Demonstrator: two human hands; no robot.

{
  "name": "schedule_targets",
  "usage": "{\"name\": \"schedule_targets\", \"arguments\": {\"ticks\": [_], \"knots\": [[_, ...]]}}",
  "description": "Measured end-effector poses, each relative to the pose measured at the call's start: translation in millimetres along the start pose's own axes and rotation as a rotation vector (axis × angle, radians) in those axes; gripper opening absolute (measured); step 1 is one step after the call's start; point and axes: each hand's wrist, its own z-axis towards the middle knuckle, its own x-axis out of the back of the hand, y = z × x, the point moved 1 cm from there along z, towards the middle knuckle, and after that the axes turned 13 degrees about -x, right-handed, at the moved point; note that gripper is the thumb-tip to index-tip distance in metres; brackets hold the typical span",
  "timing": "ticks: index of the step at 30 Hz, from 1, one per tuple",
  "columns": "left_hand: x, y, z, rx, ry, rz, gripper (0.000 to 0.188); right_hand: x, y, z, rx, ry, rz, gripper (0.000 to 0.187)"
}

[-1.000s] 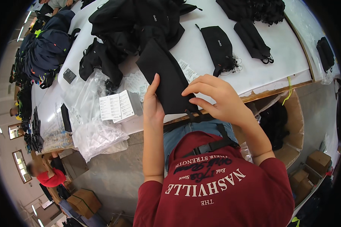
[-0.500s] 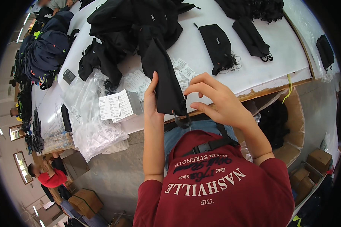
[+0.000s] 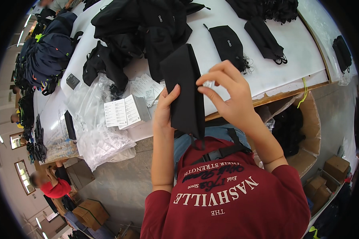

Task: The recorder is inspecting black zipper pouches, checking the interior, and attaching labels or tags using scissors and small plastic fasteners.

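A flat black fabric pouch (image 3: pixel 183 99) stands tilted above the table's front edge, a strap loop hanging from its lower end. Along its left side my left hand (image 3: pixel 163 111) grips it, thumb on the face and fingers behind. My right hand (image 3: pixel 233 93) is at the pouch's right edge, thumb and forefinger pinched close together; what lies between the tips is too small to make out. Just left of the pouch are loose white printed labels (image 3: pixel 145 88) and a stack of folded white label sheets (image 3: pixel 123 111).
A heap of black pouches (image 3: pixel 127 20) covers the far table. Two more, a black pouch (image 3: pixel 228 46) and another (image 3: pixel 264 40), lie to the right. Clear plastic bags (image 3: pixel 95 123) hang over the front edge. An open carton (image 3: pixel 311 131) stands right; a person in red (image 3: pixel 56 185) sits left.
The pouch has turned, showing a broader face, and its top has swung right. My right hand has moved up along its edge, bringing thumb and forefinger closer together.
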Motion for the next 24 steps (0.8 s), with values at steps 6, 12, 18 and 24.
{"name": "schedule_targets", "arguments": {"ticks": [6,12,18,24], "knots": [[10,-5,3,-0.057,0.135,-0.254,0.033,-10,4,-15,-0.350,-0.416,0.337,0.018],[-8,-6,-6,-0.687,0.336,0.957,0.056,-18,13,-19,-0.317,-0.187,0.214,0.018],[-29,-8,-25,-0.434,0.062,0.936,0.042,-27,29,-20,-0.148,-0.042,0.048,0.008],[-29,-11,-22,-0.497,0.047,1.052,0.033,-38,41,-25,-0.368,0.000,0.219,0.011]]}}
